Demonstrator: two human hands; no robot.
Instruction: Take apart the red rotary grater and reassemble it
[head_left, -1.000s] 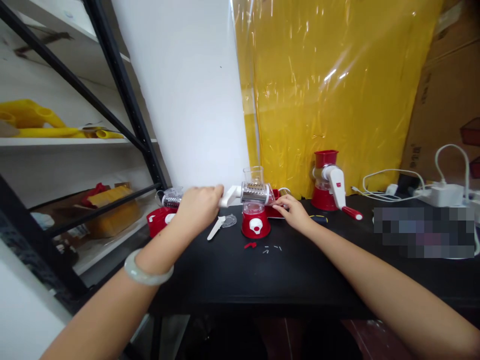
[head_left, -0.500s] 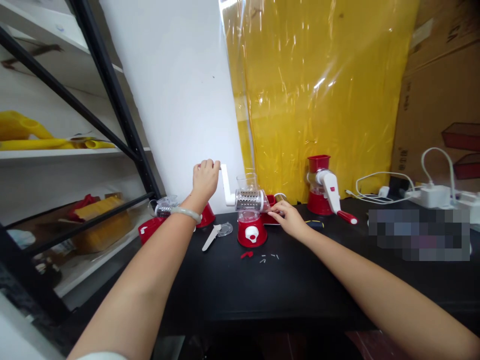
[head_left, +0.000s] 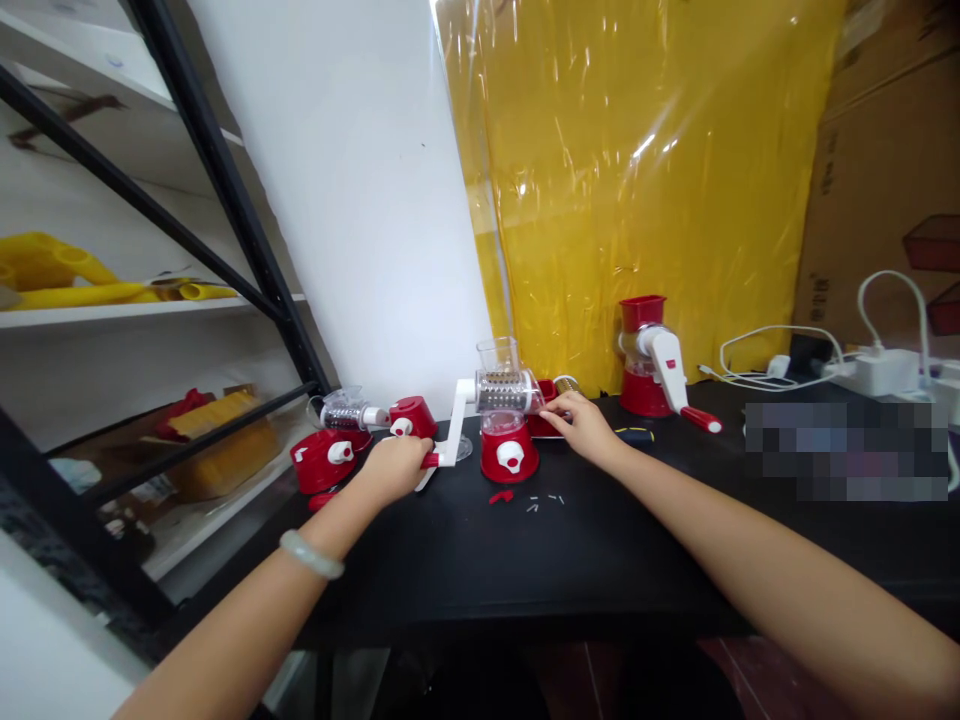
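Observation:
A small rotary grater [head_left: 508, 420] with a red base, clear hopper and metal drum stands on the black table [head_left: 600, 560]. My left hand [head_left: 395, 465] is closed around the red knob of its white crank handle [head_left: 453, 435], which points down and left. My right hand [head_left: 586, 424] rests against the drum's open right end, fingers curled on it. A red plastic scrap and a few tiny white bits [head_left: 525, 497] lie in front of the base.
A second grater [head_left: 651, 360] stands further right, its crank hanging down. Red bases and a loose drum [head_left: 345, 440] sit at the left table edge. A black metal shelf rack [head_left: 225, 250] stands left. Chargers and white cables [head_left: 825, 365] lie far right, before yellow plastic sheeting [head_left: 637, 180].
My left hand has carried the crank handle round from sideways, up over the top, and down to the lower left. The right hand stays on the drum end.

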